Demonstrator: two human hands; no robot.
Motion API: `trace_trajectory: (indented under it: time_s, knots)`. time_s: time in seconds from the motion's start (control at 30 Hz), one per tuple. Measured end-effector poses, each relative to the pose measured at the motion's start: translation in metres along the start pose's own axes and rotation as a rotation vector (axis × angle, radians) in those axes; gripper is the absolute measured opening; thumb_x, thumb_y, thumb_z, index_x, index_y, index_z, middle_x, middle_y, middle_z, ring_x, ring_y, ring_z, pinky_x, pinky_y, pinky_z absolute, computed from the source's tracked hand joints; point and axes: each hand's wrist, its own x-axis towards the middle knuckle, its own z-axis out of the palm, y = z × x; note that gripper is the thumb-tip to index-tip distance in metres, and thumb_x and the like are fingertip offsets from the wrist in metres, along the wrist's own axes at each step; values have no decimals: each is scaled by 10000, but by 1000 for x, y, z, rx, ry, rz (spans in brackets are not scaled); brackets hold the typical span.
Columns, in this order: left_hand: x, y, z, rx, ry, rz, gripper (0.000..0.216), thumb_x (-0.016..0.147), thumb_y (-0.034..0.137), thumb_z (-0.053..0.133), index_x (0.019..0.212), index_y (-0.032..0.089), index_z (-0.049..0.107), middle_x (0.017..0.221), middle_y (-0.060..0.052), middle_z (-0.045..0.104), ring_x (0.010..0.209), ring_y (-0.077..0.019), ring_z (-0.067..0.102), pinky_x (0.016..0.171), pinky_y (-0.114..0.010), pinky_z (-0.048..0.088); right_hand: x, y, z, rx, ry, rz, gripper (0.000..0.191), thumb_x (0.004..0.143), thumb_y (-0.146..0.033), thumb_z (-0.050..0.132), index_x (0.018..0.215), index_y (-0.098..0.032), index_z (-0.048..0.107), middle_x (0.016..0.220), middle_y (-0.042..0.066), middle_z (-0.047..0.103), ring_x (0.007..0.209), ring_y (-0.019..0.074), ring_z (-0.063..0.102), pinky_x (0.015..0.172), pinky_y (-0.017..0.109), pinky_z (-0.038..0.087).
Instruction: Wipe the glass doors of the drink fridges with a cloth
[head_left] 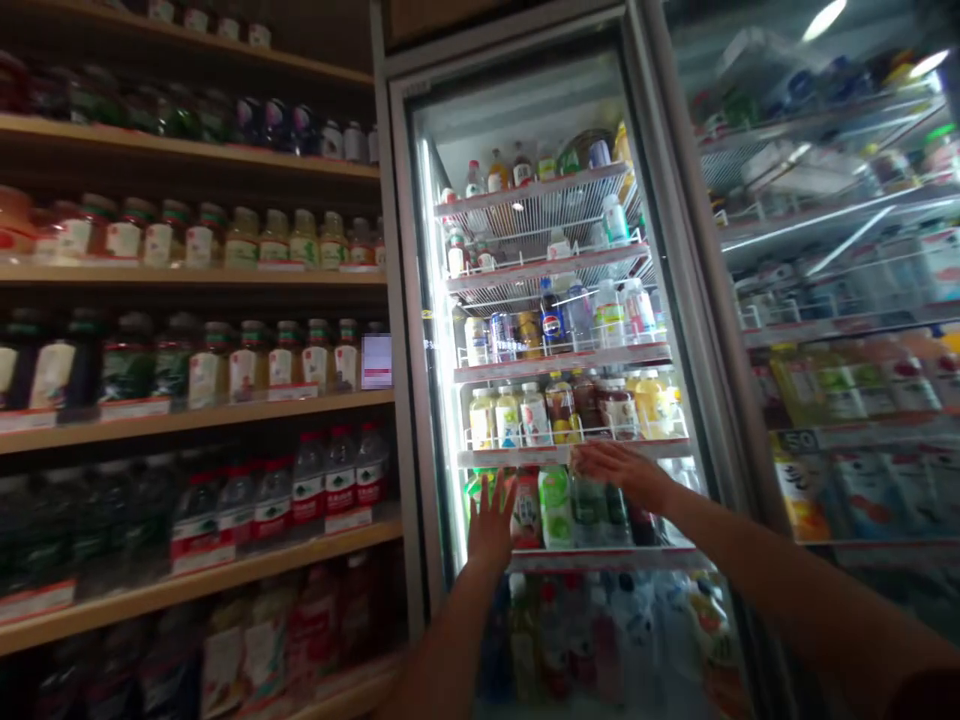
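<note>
A lit drinks fridge stands in front of me with its door swung open to the right. Both my arms reach inside. My left hand is open, fingers spread upward in front of the bottles on the lower-middle shelf. My right hand lies flat, fingers stretched out to the left, over the front rail of the shelf above those bottles. Neither hand holds anything. Yellow and brown bottled drinks stand on the rail's shelf just above my right hand.
The open glass door hangs at my right, reflecting shelves. Wooden shelves packed with bottled drinks and water fill the left wall. More bottles sit on the fridge's bottom shelf.
</note>
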Motion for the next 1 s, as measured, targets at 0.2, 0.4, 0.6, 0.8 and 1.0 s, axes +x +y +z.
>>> trace_trajectory:
  time_s: [0.2,0.4,0.6,0.8,1.0]
  knots:
    - [-1,2,-3,-12,-12,-5,1051,942,425,869,1810,347,282,1895,-124,220,1742,-447,200,1362,-689,372,-1,-12,2,-77,217,336,885,911,83,448,1713,-276,553,1752,91,542,1678,281,445,1300,557,550]
    - [0,0,-1,-29,-3,0,1074,908,387,908,1799,364,309,1894,-111,256,1742,-447,229,1357,-669,399,0,-27,12,23,-32,6,887,910,68,480,1677,-363,592,1714,7,593,1651,216,492,1312,475,531]
    - [0,-1,-11,-80,-28,6,1032,940,372,883,1805,328,321,1896,-145,220,1748,-437,198,1365,-662,379,14,5,1,-56,269,422,885,914,52,448,1756,-220,481,1804,108,467,1736,278,326,1372,603,449]
    - [-7,21,-4,-246,150,44,742,1074,332,694,1765,215,452,1863,-181,329,1746,-387,269,1396,-615,357,-20,-77,23,105,-147,133,911,889,86,469,1720,-282,532,1781,78,504,1726,260,343,1353,563,462]
    - [0,87,19,-439,318,503,596,1116,441,609,1685,267,578,1816,-118,464,1752,-347,294,1409,-613,352,-26,-104,56,316,-144,136,827,981,-36,531,1776,-245,440,1763,138,532,1659,270,486,1349,542,480]
